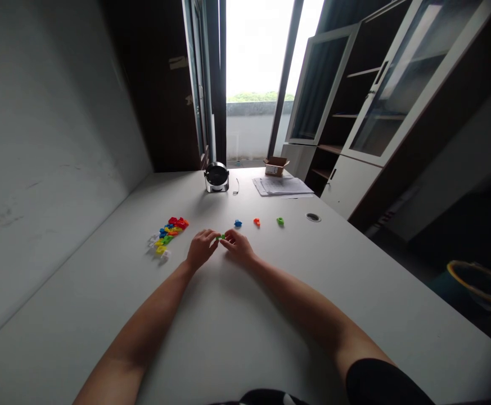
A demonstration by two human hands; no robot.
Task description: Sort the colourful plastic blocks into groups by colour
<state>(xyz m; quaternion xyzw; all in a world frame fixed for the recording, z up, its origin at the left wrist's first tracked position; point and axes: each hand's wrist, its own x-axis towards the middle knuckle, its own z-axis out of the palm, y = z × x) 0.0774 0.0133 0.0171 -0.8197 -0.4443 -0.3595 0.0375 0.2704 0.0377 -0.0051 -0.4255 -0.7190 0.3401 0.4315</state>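
Note:
Between my two hands, just above or on the white table (228,315), is a small green plastic piece (221,237). My left hand (203,246) pinches its left side and my right hand (237,245) pinches its right side; the fingers cover part of it. Beyond my hands three small pieces lie in a row: a blue one (238,223), an orange one (257,222) and a green one (280,221). Left of my left hand is a loose pile of plastic pieces (170,231) in red, yellow, blue, green and white.
Toward the far edge stand a round black-and-silver device (217,176) and a small open cardboard box (275,166). Papers (285,186) lie in front of the box. A round cable hole (313,217) is at the right. A wall (59,140) borders the left side.

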